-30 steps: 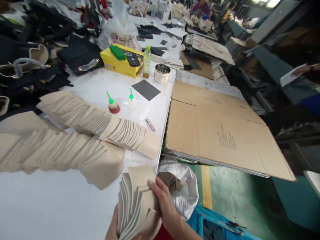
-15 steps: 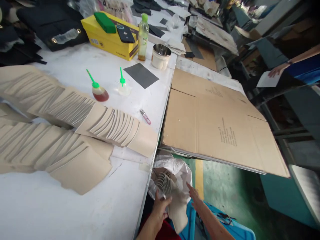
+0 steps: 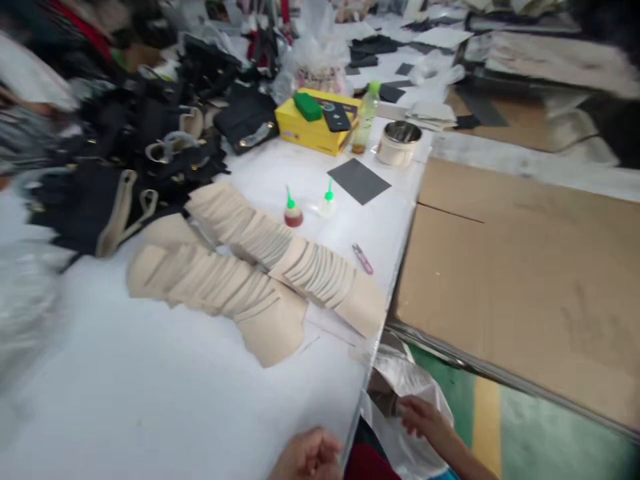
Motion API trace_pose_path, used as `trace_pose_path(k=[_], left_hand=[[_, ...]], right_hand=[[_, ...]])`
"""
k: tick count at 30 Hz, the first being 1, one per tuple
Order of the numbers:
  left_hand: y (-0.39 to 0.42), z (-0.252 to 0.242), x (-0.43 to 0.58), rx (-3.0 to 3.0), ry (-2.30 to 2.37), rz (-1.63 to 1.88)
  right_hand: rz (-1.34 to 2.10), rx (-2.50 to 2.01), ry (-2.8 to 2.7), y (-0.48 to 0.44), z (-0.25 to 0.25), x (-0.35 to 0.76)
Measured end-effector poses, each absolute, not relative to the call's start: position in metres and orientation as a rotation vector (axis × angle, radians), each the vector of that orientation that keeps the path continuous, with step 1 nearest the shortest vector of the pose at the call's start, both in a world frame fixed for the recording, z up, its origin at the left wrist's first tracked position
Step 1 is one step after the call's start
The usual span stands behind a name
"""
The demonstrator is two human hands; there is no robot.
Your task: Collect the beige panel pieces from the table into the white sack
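My left hand [image 3: 309,456] is at the bottom edge of the view, over the front edge of the white table [image 3: 200,413]. Its fingers are loosely curled and apart, with nothing visible in them. Over the mouth of a white plastic sack [image 3: 407,380] beside the table is my right hand [image 3: 423,419], fingers apart and no object seen in it. The sack's inside is mostly dark and hidden. On the table, two overlapping rows of beige cut pieces lie fanned out, a nearer row [image 3: 215,283] and a farther row [image 3: 300,257].
Pink-handled thread snips [image 3: 363,259], two green-tipped bottles, a dark grey sheet [image 3: 359,181], a metal cup [image 3: 399,143] and a yellow box [image 3: 310,133] stand farther back. Black bags [image 3: 165,153] are piled at left. Flat cardboard [image 3: 520,280] covers the surface at right.
The view has swung left. My left hand has let go of the beige pieces at the sack and moved over the table edge. My right hand has shifted toward the sack's mouth.
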State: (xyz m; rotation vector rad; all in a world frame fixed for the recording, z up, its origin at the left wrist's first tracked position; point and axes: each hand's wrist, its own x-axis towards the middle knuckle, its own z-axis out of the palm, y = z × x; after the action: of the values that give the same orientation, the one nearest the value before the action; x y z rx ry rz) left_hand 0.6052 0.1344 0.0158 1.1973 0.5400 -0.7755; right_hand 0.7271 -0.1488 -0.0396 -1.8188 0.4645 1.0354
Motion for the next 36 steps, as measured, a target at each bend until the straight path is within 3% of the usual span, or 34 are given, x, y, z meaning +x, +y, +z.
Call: trace_pose_path(k=[3, 5, 9, 18, 36], left_hand=[[0.214, 0.07, 0.638, 1.724, 0.708, -0.271], [0.253, 0.097, 0.659, 2.119, 0.825, 0.145], [0.273, 0.109, 0.693, 2.612, 0.671, 0.265], [0.236, 0.072, 0.718, 2.803, 0.791, 0.181], [0.242, 0.069, 0.745, 2.623, 0.973, 0.082]], right_hand=[[1.125, -1.72, 0.111, -0.081, 0.017, 0.763], [1.012, -1.791, -0.263, -0.032, 0.062, 0.783], [0.8, -1.842, -0.718, 0.056, 0.109, 0.814], [0.662, -2.036, -0.498, 0.122, 0.045, 0.834], [0.517, -2.062, -0.468, 0.124, 0.009, 0.811]])
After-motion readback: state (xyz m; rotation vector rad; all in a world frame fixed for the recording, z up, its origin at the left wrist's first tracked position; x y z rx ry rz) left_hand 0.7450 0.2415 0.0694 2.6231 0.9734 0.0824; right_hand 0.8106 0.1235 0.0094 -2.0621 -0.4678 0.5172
